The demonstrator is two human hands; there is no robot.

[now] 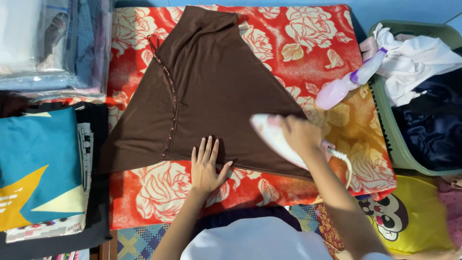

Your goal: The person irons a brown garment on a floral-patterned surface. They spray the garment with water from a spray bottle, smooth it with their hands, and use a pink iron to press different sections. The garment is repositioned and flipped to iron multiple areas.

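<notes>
Right grip closed around pink-white iron on brown cloth, left hand spread flat, pinning cloth's near edge beside iron, green basket far right holding white and dark garments, spray bottle alongside.

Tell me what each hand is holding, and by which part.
The right hand grips the iron by its top handle. The left hand holds nothing; it lies flat on the brown cloth.
</notes>
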